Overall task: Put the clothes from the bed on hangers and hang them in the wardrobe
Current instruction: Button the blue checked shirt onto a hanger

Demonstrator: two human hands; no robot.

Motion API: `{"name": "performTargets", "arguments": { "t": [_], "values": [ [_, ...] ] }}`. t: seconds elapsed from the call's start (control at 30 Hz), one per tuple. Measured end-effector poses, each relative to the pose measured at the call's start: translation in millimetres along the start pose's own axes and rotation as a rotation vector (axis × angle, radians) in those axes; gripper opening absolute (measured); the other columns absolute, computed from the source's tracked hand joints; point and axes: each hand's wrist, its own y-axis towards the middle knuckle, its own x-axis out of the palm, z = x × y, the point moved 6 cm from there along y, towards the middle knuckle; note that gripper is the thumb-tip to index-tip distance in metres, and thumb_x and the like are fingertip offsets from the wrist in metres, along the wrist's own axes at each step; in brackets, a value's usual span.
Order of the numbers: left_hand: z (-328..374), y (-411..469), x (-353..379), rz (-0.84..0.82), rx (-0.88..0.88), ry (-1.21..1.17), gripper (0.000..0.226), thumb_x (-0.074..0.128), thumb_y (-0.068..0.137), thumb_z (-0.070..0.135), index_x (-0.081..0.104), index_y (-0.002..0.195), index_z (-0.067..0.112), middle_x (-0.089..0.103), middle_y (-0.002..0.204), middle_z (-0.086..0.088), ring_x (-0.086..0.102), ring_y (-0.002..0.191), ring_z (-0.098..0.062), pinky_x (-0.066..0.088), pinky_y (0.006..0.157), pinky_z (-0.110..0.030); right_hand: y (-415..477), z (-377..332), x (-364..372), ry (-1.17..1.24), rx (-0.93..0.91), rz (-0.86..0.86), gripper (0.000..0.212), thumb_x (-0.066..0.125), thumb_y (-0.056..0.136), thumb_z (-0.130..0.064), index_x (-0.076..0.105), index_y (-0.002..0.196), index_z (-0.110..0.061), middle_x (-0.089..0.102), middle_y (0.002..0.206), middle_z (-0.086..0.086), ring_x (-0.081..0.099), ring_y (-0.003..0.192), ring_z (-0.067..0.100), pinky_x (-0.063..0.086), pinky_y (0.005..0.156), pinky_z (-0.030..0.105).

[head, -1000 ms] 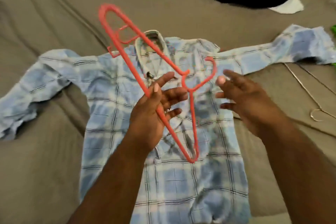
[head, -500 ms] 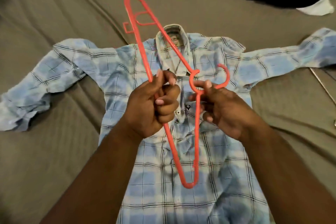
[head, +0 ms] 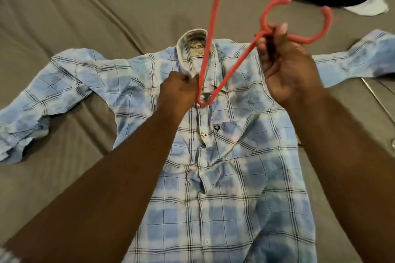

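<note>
right hand (head: 286,66) gripped the hanger (head: 215,6) neck, its lower tip at centre frame beside the left hand (head: 177,89) pinching the shirt (head: 213,177) opening.

The hanger (head: 208,49) ran off the top edge, so its upper end was lost, and its neck vanished inside my right hand (head: 286,70). My left hand (head: 177,89) gripped the shirt (head: 224,177) at the neck, fingertips buried under the knuckles. The shirt's hem and one cuff were cropped. The label (head: 196,46) was too blurred to read.
</note>
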Motion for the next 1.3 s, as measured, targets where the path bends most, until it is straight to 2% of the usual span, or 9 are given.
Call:
{"name": "performTargets", "arguments": {
  "t": [0.13,0.23,0.3,0.47,0.63,0.77,1.07,1.2,1.3],
  "values": [
    [-3.4,12.5,-6.8,0.064,-0.01,0.025,0.034,0.059,0.084,0.044,0.073,0.082,0.013,0.073,0.076,-0.006,0.07,0.08,-0.03,0.054,0.073,-0.031,12.4,12.9,13.5,0.038,0.006,-0.043,0.03,0.053,0.104,-0.016,0.075,0.087,-0.004,0.074,0.087,0.012,0.071,0.073,0.013,0.058,0.07,0.02],
    [-17.4,20.1,-20.1,0.116,-0.061,-0.067,0.036,0.052,0.066,0.055,0.069,0.078,0.025,0.073,0.069,-0.001,0.073,0.071,-0.029,0.062,0.073,-0.047,21.6,10.1,20.0,0.108,-0.037,-0.043,0.034,0.053,0.104,-0.015,0.078,0.084,-0.005,0.074,0.089,0.013,0.071,0.073,0.013,0.059,0.069,0.02],
    [-25.1,23.9,-29.9,0.148,-0.056,-0.124,0.036,0.05,0.063,0.059,0.067,0.081,0.032,0.073,0.07,0.003,0.074,0.07,-0.027,0.062,0.073,-0.049,25.3,13.5,27.2,0.151,-0.049,-0.049,0.035,0.052,0.104,-0.015,0.078,0.082,-0.006,0.074,0.09,0.013,0.072,0.074,0.013,0.059,0.069,0.02],
    [-16.4,12.9,-69.7,0.271,0.002,-0.159,0.02,0.064,0.077,0.043,0.064,0.079,0.023,0.071,0.076,0.004,0.072,0.077,-0.026,0.06,0.076,-0.044,35.0,23.4,54.7,0.245,-0.038,-0.087,0.019,0.066,0.084,-0.021,0.078,0.083,-0.005,0.074,0.087,0.012,0.073,0.074,0.013,0.059,0.069,0.02],
    [-7.4,6.6,-95.1,0.343,0.012,-0.259,0.024,0.064,0.081,0.041,0.069,0.09,0.02,0.071,0.082,0.005,0.071,0.081,-0.023,0.06,0.079,-0.046,38.0,38.5,63.3,-0.161,-0.005,-0.217,0.026,0.062,0.09,-0.027,0.068,0.098,-0.003,0.071,0.094,0.012,0.066,0.079,0.015,0.057,0.076,0.022],
    [5.7,3.3,-114.8,0.409,0.059,-0.271,0.015,0.066,0.091,0.029,0.07,0.097,0.016,0.068,0.084,0.008,0.065,0.082,-0.012,0.055,0.082,-0.031,47.3,21.7,62.1,-0.315,0.025,-0.23,0.024,0.055,0.096,-0.026,0.067,0.096,-0.005,0.071,0.089,0.011,0.064,0.075,0.014,0.056,0.072,0.022],
    [5.8,-0.4,-123.0,0.431,0.098,-0.319,0.008,0.068,0.093,0.023,0.071,0.095,0.016,0.069,0.083,0.008,0.062,0.068,0.006,0.045,0.062,-0.008,61.0,-18.9,76.7,-0.997,0.06,-0.288,0.03,0.049,0.105,-0.014,0.068,0.086,-0.003,0.07,0.079,0.017,0.058,0.059,0.015,0.049,0.056,0.025],
    [0.9,2.3,-123.1,0.435,0.117,-0.308,0.005,0.07,0.092,0.023,0.07,0.091,0.018,0.064,0.075,0.016,0.061,0.065,0.011,0.049,0.067,-0.012,47.7,-15.0,77.7,-1.124,0.084,-0.268,0.027,0.055,0.103,-0.012,0.071,0.084,-0.001,0.07,0.079,0.019,0.061,0.061,0.017,0.053,0.059,0.028],
    [-5.3,9.4,-119.2,0.377,0.065,-0.376,0.016,0.07,0.091,0.03,0.07,0.089,0.014,0.071,0.076,0.002,0.071,0.062,-0.013,0.056,0.061,-0.028,33.2,9.7,79.3,-0.971,0.122,-0.266,0.024,0.054,0.102,-0.01,0.069,0.085,0.001,0.068,0.077,0.018,0.063,0.064,0.02,0.057,0.062,0.029]
  ]
}}
